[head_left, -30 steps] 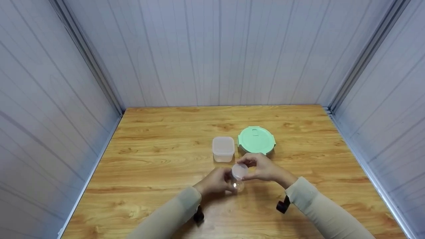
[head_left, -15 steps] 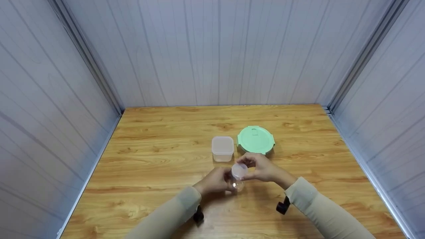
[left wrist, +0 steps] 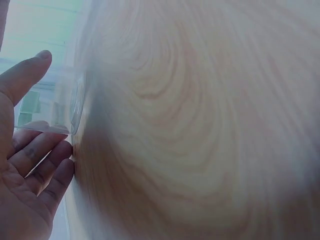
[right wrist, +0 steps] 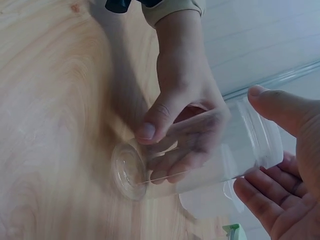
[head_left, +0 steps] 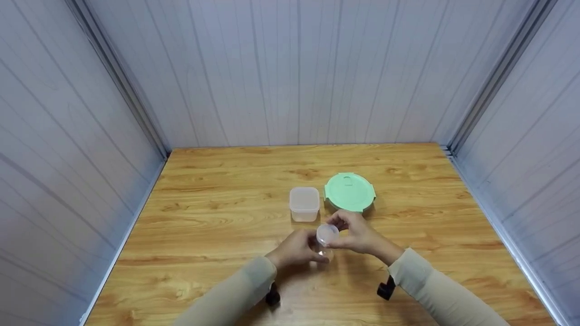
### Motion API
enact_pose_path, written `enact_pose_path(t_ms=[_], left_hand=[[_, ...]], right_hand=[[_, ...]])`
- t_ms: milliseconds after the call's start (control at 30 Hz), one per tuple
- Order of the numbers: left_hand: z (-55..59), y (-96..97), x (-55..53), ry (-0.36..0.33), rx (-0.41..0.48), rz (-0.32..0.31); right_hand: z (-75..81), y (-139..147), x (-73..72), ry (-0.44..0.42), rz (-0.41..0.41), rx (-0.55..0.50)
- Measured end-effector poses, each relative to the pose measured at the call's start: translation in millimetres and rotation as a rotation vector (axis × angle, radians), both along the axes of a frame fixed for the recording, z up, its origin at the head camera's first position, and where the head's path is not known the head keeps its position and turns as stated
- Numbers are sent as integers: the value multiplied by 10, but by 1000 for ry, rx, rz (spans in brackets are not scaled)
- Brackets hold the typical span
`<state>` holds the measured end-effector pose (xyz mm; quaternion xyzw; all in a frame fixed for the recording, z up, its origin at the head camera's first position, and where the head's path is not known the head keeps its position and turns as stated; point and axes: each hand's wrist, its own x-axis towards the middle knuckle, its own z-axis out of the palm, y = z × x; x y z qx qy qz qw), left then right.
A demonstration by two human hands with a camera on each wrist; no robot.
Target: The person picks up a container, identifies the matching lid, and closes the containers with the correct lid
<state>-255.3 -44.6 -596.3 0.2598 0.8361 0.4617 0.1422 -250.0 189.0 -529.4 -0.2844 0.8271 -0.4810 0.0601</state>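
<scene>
In the head view a clear plastic jar with a round whitish lid stands upright between my hands. My left hand holds the jar's body from the left, thumb across the front and fingers behind. From the other side my right hand grips the lid at its edge, thumb in front, fingers at the back. The right wrist view shows the jar sideways, its base right at the tabletop and my left thumb and fingers round its lower part. In the left wrist view the jar's base shows beyond my left thumb.
Behind the jar sits a square translucent container with a lid. Close to its right is a round container with a mint-green clip lid. Pale panel walls enclose the wooden table at the back and both sides.
My left thumb has slid slightly to the right across the jar's lower front. The right hand has shifted a little at the lid. The two containers stay where they were.
</scene>
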Motion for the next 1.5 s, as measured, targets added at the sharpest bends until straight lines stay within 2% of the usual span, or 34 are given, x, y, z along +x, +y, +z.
enact_pose_path(t_ms=[267,433,600,767,967,1100,1267,1500], left_hand=[[6,6,3,31,-25,11],[13,-3,3,27,-30,7],[11,0,10,14,-38,14],[11,6,13,5,-41,14],[8,4,3,4,-37,8],[8,1,-2,0,-38,7],[11,-1,-3,5,-46,8],[11,-1,-7,2,-57,13]], right_hand=[[-16,-57,65,26,-88,-4],[4,-52,63,8,-81,38],[27,-28,45,10,-15,48],[45,28,-51,40,102,48],[116,79,-190,-4,263,47],[143,105,-261,-24,340,61],[167,120,-313,-32,387,76],[179,114,-320,-18,378,66]])
